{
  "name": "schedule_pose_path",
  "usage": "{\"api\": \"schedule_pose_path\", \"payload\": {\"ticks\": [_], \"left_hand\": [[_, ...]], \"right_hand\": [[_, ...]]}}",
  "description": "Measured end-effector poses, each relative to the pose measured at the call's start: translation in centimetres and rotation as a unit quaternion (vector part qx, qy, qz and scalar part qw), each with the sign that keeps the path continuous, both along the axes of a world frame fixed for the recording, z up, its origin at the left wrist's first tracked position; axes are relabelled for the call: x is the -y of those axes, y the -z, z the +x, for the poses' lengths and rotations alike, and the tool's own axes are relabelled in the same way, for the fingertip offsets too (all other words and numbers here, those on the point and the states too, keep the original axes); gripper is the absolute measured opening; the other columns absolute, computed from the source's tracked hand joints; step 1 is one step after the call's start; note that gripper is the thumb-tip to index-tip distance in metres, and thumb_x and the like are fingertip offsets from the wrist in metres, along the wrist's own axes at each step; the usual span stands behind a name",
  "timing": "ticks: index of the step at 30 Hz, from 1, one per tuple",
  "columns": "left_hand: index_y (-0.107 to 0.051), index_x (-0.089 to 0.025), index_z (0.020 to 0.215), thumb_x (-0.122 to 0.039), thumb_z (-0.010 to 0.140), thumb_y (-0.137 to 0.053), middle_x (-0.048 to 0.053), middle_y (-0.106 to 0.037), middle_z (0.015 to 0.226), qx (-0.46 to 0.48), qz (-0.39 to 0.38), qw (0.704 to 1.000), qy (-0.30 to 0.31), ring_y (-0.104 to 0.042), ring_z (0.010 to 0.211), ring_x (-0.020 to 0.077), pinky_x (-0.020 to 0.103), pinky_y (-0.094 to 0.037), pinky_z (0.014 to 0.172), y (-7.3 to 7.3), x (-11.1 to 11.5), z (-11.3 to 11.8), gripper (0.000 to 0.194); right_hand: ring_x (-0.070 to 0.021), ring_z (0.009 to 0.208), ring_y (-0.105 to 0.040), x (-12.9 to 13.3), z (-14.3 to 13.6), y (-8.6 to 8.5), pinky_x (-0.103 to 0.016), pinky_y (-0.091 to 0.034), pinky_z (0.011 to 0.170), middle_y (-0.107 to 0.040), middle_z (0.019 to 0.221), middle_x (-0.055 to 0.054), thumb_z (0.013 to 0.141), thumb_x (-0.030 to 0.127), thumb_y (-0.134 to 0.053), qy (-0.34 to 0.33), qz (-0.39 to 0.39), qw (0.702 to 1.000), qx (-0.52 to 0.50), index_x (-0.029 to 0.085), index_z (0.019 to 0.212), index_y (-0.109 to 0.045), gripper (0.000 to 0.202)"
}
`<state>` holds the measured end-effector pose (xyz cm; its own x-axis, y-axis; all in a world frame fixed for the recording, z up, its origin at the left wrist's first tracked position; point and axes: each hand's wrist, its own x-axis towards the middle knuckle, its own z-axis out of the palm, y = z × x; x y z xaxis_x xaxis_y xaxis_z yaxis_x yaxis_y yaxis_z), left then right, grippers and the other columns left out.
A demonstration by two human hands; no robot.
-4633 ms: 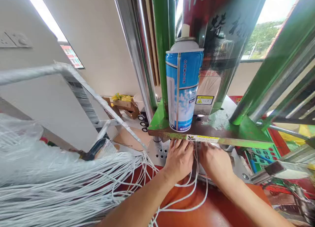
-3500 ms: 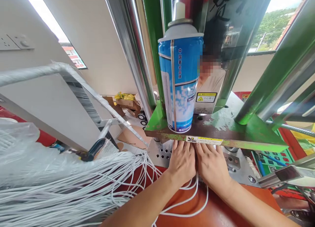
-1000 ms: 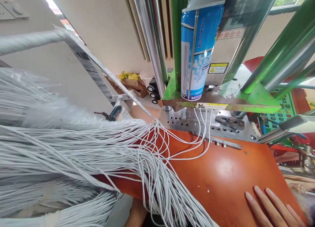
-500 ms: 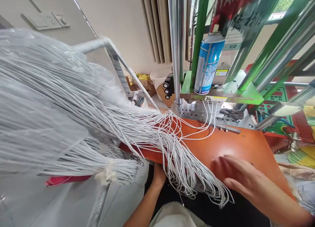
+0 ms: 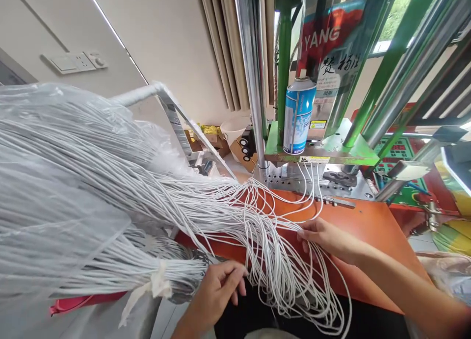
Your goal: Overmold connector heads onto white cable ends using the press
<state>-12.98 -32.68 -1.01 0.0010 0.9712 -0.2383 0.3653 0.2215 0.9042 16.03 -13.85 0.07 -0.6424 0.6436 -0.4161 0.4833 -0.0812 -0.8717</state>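
A thick bundle of white cables (image 5: 206, 206) comes from the left and droops in loops over the orange board (image 5: 371, 231). My right hand (image 5: 324, 236) is closed on a few of these cables at the right side of the bundle, above the board. My left hand (image 5: 222, 287) is beside the lower left of the hanging loops, its fingers curled together; whether anything is between them is hidden. Several cable ends run up to the press plate under the green shelf (image 5: 342, 150).
A blue spray can (image 5: 300, 116) stands on the green shelf between steel columns (image 5: 253, 74). A second cable bundle, tied with a whitish strip (image 5: 160, 280), lies at lower left. A wrapped metal frame (image 5: 136, 93) and a white bucket (image 5: 233, 128) are behind.
My right hand has moved left and up from the bare board and taken hold of some cables. My left hand has come up from under the board. The view has shifted a little.
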Motion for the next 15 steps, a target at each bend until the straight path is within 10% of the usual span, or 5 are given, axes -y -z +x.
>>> {"api": "schedule_pose_path", "payload": {"ticks": [5,10,15], "left_hand": [[-0.066,-0.02,0.125,-0.026,0.105,-0.051,0.009,-0.072,0.118,-0.126,0.331,0.928,0.116,-0.066,0.112,0.0215,0.037,-0.049,0.103,-6.9,-9.0,6.6,0.026],[-0.062,-0.014,0.126,-0.019,0.105,-0.043,0.012,-0.07,0.125,-0.151,0.406,0.871,0.233,-0.064,0.12,0.0226,0.042,-0.05,0.107,-7.5,-17.2,13.1,0.029],[-0.062,-0.012,0.125,-0.018,0.106,-0.04,0.013,-0.071,0.121,-0.154,0.395,0.869,0.256,-0.066,0.115,0.0223,0.04,-0.054,0.104,-7.3,-19.5,15.3,0.03]], "right_hand": [[-0.0136,0.054,-0.057,0.7,1.0,-0.7,-0.028,-0.046,0.054,-0.062,0.068,-0.002,0.094,0.072,-0.044,0.009,-0.028,0.999,-0.027,0.018,0.09,-0.058,0.056],[-0.0168,0.06,-0.066,1.0,2.1,-2.8,-0.029,-0.048,0.058,-0.072,0.071,-0.006,0.099,0.048,-0.05,-0.02,0.06,0.998,-0.001,0.018,0.08,-0.062,0.037],[-0.011,0.055,-0.049,1.7,3.5,-3.3,-0.027,-0.031,0.054,-0.063,0.062,0.0,0.086,0.019,-0.058,-0.033,0.163,0.985,0.054,0.019,0.068,-0.055,0.018]]}}
